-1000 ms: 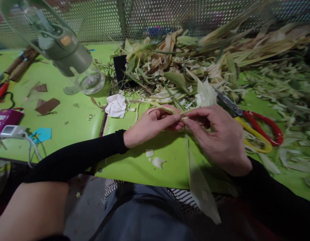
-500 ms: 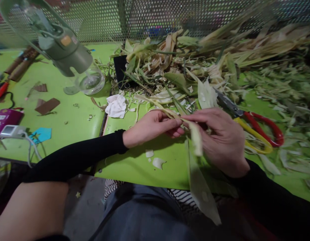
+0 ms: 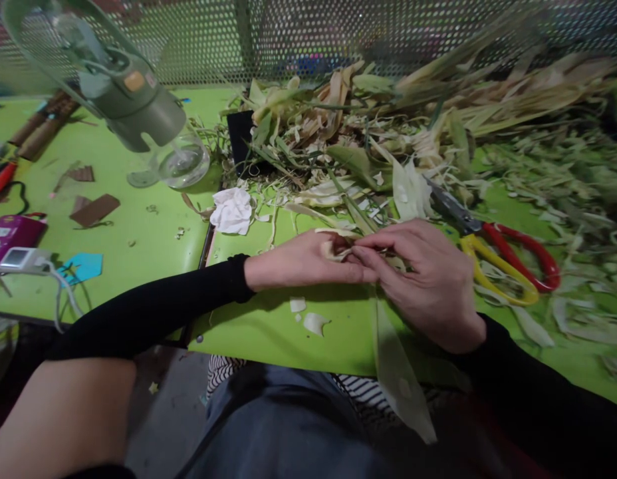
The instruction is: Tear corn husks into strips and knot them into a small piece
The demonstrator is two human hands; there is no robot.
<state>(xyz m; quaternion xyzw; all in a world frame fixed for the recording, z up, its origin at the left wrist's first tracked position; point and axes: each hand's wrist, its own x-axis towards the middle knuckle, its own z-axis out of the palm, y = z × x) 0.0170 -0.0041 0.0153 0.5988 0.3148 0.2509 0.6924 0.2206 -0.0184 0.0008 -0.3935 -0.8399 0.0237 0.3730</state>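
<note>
My left hand [image 3: 316,258] and my right hand [image 3: 423,279] meet over the green table [image 3: 268,326], fingertips nearly touching. Both are closed on pale corn husk strips [image 3: 333,249], pinched between thumbs and fingers; part of the strips is hidden by the fingers. A long, wide corn husk leaf [image 3: 401,372] hangs below my right hand, past the table's front edge. Scissors [image 3: 512,259] with one red and one yellow handle lie just right of my right hand. Small white husk scraps [image 3: 316,324] rest on the table below my left hand.
A heap of corn husks [image 3: 338,126] spreads along the back and right, against a perforated metal screen [image 3: 199,46]. Left of it stand a clear bottle with a grey-green lid [image 3: 149,113] and crumpled tissue [image 3: 231,211]. A purple box [image 3: 14,239] and white charger [image 3: 24,261] lie far left.
The strip that stuck out over my right hand's fingers is now bent in between both hands. My left hand has turned slightly, and its thumb now reaches further right.
</note>
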